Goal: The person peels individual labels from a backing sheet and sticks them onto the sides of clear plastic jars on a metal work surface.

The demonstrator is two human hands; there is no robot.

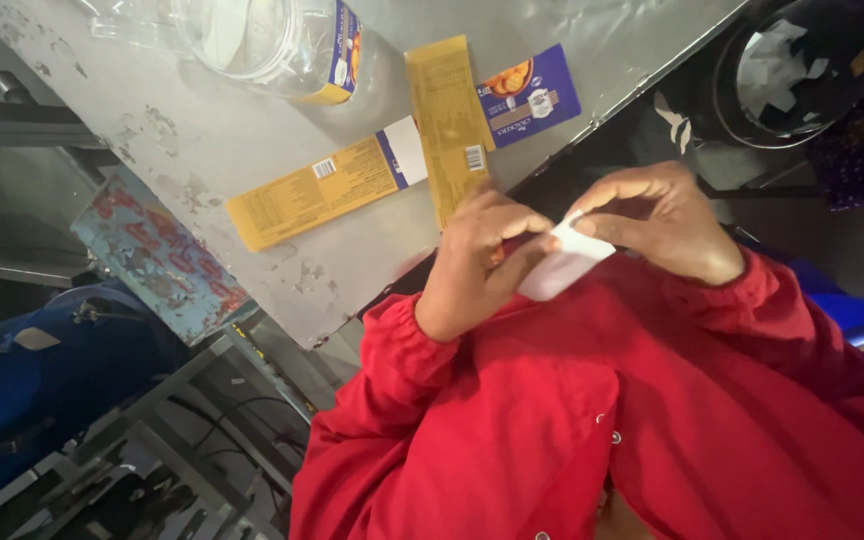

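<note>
Both hands, left hand (477,262) and right hand (657,222), pinch a small white packet (562,265) over the red jacket (592,420) (clear plastic jar (272,40) with something pale inside lies on the grey table (202,130) by flattened yellow cracker boxes (322,188)).

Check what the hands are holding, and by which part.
Both hands, left hand and right hand, pinch a small white packet by its upper end, fingertips together.
</note>
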